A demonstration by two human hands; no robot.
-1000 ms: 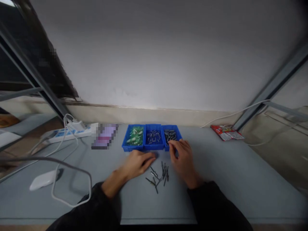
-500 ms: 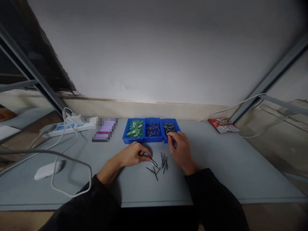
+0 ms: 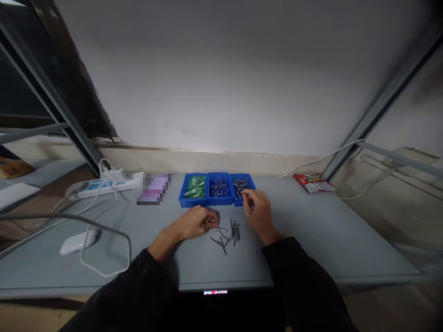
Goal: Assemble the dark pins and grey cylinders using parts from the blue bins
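Observation:
Three blue bins stand side by side: the left bin (image 3: 194,203) holds green and clear pieces, the middle bin (image 3: 220,201) small metal pins, the right bin (image 3: 238,203) dark grey parts. My left hand (image 3: 198,222) pinches one end of a thin metal pin (image 3: 222,228) just above the table. Right of and below its fingertips lie several dark pins (image 3: 235,232) in a loose pile. My right hand (image 3: 258,210) has thumb and index finger pressed together at the front edge of the right bin; whatever is between them is too small to make out.
On the grey table (image 3: 311,240) lie a power strip (image 3: 114,184) with white cables, a blurred phone (image 3: 154,189) and a white mouse (image 3: 79,242) at the left. A red packet (image 3: 314,182) sits at the back right.
The whole view has shifted slightly with the head. The pin at my left fingertips now points more sideways. My right hand stays at the right bin.

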